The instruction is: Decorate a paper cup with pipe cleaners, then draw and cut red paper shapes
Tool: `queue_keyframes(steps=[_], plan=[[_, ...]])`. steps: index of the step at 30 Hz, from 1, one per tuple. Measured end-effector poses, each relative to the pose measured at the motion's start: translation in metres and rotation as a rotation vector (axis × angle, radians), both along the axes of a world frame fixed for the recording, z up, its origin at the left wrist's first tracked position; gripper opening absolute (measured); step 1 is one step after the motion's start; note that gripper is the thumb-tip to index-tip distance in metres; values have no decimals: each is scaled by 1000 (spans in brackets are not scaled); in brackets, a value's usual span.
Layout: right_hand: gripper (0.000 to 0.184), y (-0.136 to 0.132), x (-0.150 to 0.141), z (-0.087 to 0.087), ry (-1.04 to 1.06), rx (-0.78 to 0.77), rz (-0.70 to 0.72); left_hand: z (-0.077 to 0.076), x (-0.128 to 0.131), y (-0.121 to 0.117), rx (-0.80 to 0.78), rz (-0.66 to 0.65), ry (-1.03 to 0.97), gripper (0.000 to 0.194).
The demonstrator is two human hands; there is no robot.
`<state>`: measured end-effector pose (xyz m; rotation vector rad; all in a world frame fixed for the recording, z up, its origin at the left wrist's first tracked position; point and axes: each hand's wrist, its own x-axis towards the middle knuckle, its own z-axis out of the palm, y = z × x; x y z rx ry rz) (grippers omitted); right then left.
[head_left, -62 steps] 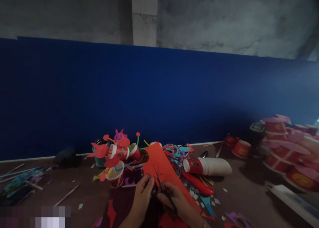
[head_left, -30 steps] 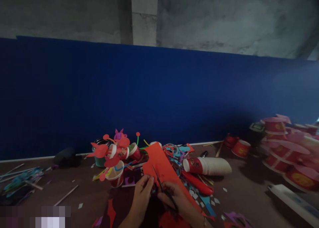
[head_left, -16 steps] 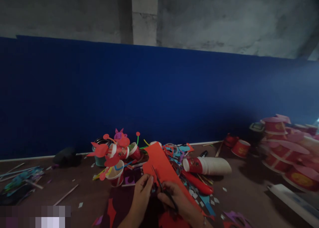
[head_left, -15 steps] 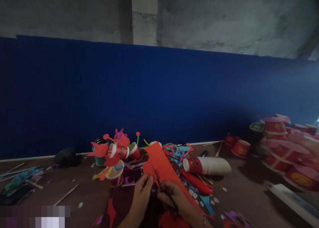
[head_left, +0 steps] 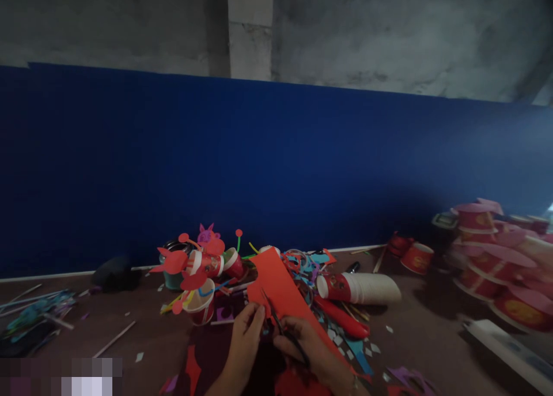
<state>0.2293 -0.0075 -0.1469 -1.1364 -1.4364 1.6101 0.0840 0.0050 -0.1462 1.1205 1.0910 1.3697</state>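
Observation:
A sheet of red paper (head_left: 279, 275) slants across the middle of the table in front of me. My left hand (head_left: 247, 335) pinches its left edge between thumb and fingers. My right hand (head_left: 300, 341) is closed round dark-handled scissors (head_left: 276, 321), whose blades lie at the paper just right of my left fingertips. How far the blades are apart is hard to make out. Left of the paper, paper cups (head_left: 201, 304) carry red cut-out shapes and coloured stems. To the right, a stack of paper cups (head_left: 358, 287) lies on its side.
A red tool handle (head_left: 343, 318) lies beside the paper among white scraps. Decorated red cups (head_left: 496, 263) are piled at the far right, near a long white box (head_left: 514, 353). Sticks and coloured stems (head_left: 38, 312) lie at the left. A blue panel (head_left: 276, 159) stands behind the table.
Almost nothing differs. The scissor blades have shifted very slightly at the paper; both hands keep their places.

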Motion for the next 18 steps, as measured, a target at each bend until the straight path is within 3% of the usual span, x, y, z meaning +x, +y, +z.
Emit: queue_keyframes(steps=[5,13,18], plan=[[44,-2,-2,4,18,-51,-34,-1,0,0,6,-8,-4,54],[38,1,-2,-5,-23,-15,-38,-5,0,2,-21,15,-29,54],[39,0,-2,-2,26,23,-37,-8,2,1,-34,7,-39,52]])
